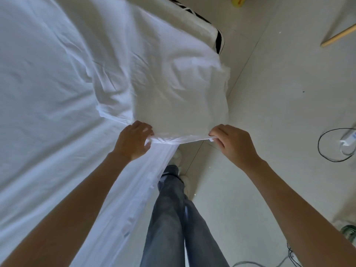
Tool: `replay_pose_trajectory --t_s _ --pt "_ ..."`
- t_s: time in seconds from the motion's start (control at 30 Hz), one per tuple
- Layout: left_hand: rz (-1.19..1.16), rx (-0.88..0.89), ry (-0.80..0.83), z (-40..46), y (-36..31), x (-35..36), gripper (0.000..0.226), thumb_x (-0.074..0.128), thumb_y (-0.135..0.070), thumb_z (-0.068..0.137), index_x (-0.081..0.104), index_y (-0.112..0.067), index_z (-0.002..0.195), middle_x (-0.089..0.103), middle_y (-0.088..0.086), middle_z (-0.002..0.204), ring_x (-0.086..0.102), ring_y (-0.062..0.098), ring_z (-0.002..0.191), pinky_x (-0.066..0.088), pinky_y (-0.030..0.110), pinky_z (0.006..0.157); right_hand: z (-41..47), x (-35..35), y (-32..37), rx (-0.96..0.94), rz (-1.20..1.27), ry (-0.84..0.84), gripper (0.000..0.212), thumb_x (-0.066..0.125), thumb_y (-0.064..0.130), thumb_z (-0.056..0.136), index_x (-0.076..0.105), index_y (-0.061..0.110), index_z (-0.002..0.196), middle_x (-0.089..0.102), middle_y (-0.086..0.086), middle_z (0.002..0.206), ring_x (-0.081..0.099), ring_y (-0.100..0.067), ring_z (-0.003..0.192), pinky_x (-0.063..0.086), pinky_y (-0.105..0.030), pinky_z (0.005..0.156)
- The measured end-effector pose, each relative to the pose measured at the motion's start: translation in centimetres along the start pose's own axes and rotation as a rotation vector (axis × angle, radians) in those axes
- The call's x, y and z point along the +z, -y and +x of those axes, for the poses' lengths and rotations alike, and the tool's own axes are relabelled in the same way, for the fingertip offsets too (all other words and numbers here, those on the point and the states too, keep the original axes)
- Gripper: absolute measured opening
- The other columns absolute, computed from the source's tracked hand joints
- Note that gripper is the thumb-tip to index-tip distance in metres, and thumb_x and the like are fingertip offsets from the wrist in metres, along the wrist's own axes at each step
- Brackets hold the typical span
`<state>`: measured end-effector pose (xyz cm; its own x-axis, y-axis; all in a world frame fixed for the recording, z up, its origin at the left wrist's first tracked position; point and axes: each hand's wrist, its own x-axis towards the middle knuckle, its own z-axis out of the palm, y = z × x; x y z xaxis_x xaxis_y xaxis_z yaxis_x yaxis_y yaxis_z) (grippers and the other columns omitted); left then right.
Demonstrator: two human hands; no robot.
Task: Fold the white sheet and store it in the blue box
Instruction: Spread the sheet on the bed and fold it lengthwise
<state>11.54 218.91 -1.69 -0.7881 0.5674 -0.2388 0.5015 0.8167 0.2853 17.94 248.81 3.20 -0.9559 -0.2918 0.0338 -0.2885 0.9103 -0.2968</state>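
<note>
The white sheet lies over the bed, and its near edge is lifted off the bedside into a taut band between my hands. My left hand grips that edge at the left, fingers curled round bunched cloth. Further right, my right hand pinches the same edge at its corner. More white cloth spreads wide across the bed to the left and hangs down the bed's side below my left hand. No blue box is in view.
My legs in blue jeans stand on the pale tiled floor close to the bed. A black cable with a white power strip lies at the right. A wooden stick and a yellow object sit at the top right.
</note>
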Motion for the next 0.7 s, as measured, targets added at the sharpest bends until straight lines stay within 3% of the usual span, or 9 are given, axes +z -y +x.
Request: replay_pose_trajectory --t_s 0.07,0.17,0.33,0.4,0.47,0.53,0.63,0.7 --pt "0.037 -0.053 0.097 -2.3 -0.3 1.1 0.041 0.077 -0.023 0.068 0.066 -0.013 0.107 0.062 0.008 0.121 0.055 0.029 0.113 0.045 0.048 0.089 -2.1 -0.1 1.5 0.026 0.017 -0.021 0.023 0.045 0.017 0.089 0.065 0.012 0.08 0.063 0.003 0.073 0.053 -0.018 0.054 0.026 -0.017 0.05" --pt "0.011 -0.103 -0.004 -3.8 -1.1 1.6 0.042 0.068 -0.015 0.075 0.061 -0.012 0.116 0.062 0.007 0.122 0.054 0.027 0.115 0.039 0.044 0.094 -4.6 -0.4 2.6 0.09 0.025 -0.057 0.02 0.047 0.017 0.089 0.065 0.013 0.081 0.063 0.003 0.074 0.053 -0.017 0.054 0.025 -0.016 0.052" --pt "-0.263 -0.091 -0.567 -4.0 -2.9 -0.8 0.017 0.065 -0.017 0.082 0.069 -0.011 0.098 0.067 0.006 0.106 0.054 0.017 0.102 0.038 0.032 0.094 -7.2 -1.1 2.1 0.294 0.002 -0.081 0.014 0.048 0.013 0.082 0.061 0.01 0.081 0.063 0.001 0.069 0.052 -0.021 0.046 0.024 -0.017 0.047" --pt "-0.29 -0.012 -0.681 -4.5 -3.7 -1.7 0.011 0.068 -0.017 0.082 0.071 -0.01 0.09 0.068 0.006 0.098 0.053 0.015 0.097 0.038 0.026 0.093 -7.5 -1.5 1.8 0.388 -0.002 -0.062 0.017 0.042 0.018 0.084 0.058 0.011 0.081 0.059 0.001 0.065 0.05 -0.021 0.044 0.017 -0.017 0.044" --pt "-0.223 0.066 -0.595 -4.5 -4.0 -1.8 0.016 0.071 -0.023 0.08 0.068 -0.011 0.089 0.066 0.007 0.093 0.054 0.018 0.091 0.04 0.028 0.087 -7.1 -1.9 1.7 0.45 0.004 -0.072 0.02 0.038 0.023 0.084 0.054 0.011 0.081 0.054 0.002 0.06 0.046 -0.021 0.043 0.014 -0.016 0.041" --pt "-0.137 0.072 -0.412 -3.8 -4.3 -0.7 0.035 0.075 -0.038 0.074 0.06 -0.012 0.093 0.062 0.006 0.093 0.055 0.023 0.086 0.04 0.032 0.083 -6.4 -2.4 1.7 0.494 0.044 -0.129 0.02 0.037 0.023 0.082 0.052 0.01 0.081 0.047 0.005 0.059 0.042 -0.021 0.045 0.017 -0.016 0.042" --pt "-0.125 -0.078 -0.21 -2.0 -5.9 1.2 0.074 0.079 -0.057 0.057 0.044 -0.014 0.106 0.058 0.006 0.091 0.054 0.027 0.085 0.035 0.035 0.088 -4.8 -3.1 2.1 0.514 0.111 -0.233 0.02 0.04 0.022 0.084 0.055 0.01 0.083 0.042 0.01 0.06 0.04 -0.016 0.047 0.022 -0.019 0.043" --pt "-0.093 -0.165 -0.168 -0.6 -7.7 2.2 0.092 0.073 -0.068 0.053 0.036 -0.017 0.12 0.055 0.008 0.093 0.052 0.028 0.09 0.036 0.041 0.093 -3.7 -3.6 2.4 0.517 0.15 -0.278 0.02 0.042 0.025 0.088 0.056 0.011 0.083 0.044 0.011 0.059 0.041 -0.015 0.047 0.026 -0.02 0.044"
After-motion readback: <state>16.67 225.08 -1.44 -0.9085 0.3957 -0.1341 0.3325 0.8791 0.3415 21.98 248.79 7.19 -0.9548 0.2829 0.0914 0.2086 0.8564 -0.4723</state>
